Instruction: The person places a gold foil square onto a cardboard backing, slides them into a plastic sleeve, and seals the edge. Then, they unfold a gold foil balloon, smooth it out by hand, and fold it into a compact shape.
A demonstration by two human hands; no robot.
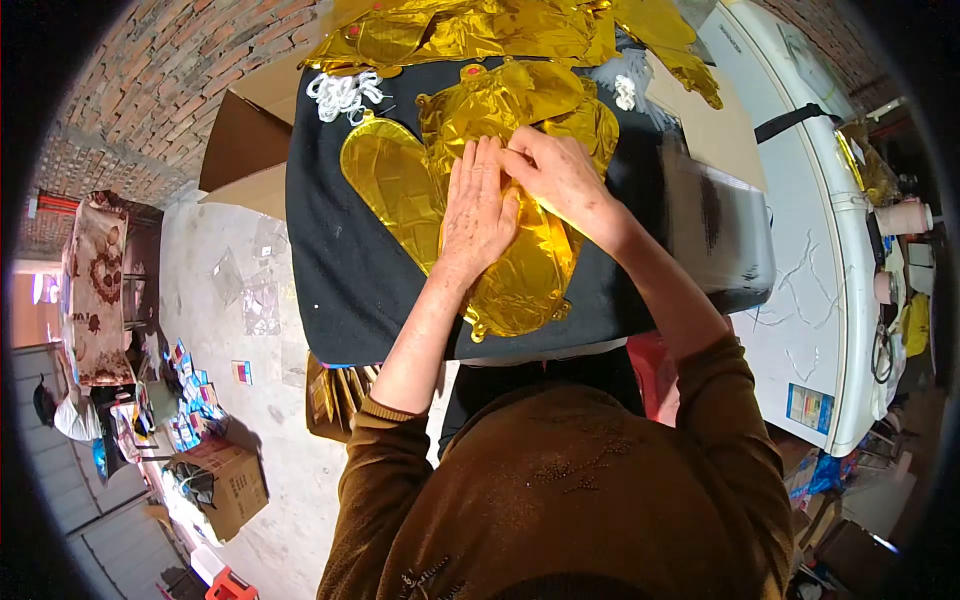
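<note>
A flat, uninflated gold foil balloon (515,290) with rounded lobes lies creased on the black cloth (330,270) in front of me. My left hand (478,215) rests palm down on its middle, fingers stretched forward side by side. Close by on the right, my right hand (555,175) has its fingers curled in a pinch on the foil near the left fingertips. The exact spot of the pinch is partly hidden by the fingers. One long lobe spreads to the left, and a small red mark shows near the balloon's top.
More gold foil sheets (500,35) lie along the table's far edge. White string (345,95) sits at the far left corner, with another white bundle (626,92) at the far right. An open cardboard box (245,150) stands left; a white surface (800,270) lies right.
</note>
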